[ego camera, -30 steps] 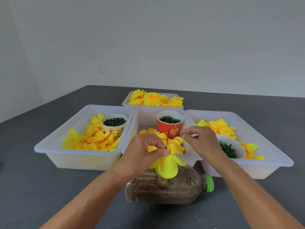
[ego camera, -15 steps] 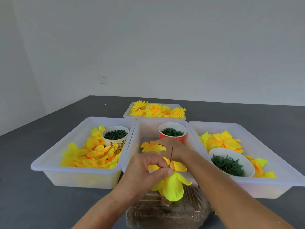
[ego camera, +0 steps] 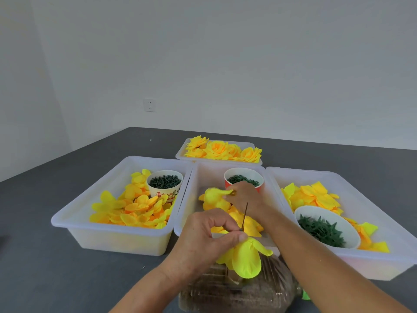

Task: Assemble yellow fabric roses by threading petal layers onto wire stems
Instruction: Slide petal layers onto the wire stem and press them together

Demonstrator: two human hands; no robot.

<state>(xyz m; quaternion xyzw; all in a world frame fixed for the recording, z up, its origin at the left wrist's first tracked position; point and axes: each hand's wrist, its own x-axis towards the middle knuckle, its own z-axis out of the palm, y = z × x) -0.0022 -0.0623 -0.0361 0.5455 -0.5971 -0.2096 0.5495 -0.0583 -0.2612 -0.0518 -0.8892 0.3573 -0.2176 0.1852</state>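
Left hand (ego camera: 203,236) pinches wire stem (ego camera: 244,216) above threaded petals (ego camera: 246,258); stem near-upright, tip free. Right hand (ego camera: 244,196) in middle bin (ego camera: 185,213), fingers pinching petal layer (ego camera: 214,196), beyond stem tip. Layer must come back over tip, down axis.

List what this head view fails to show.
- Bottle: bottom edge cuts it off; arms cover part.
- Wire: lower length hidden by left hand and petals.
- Right hand: fingertips blurred; grip on petal layer unclear.
- Cup: print too small.
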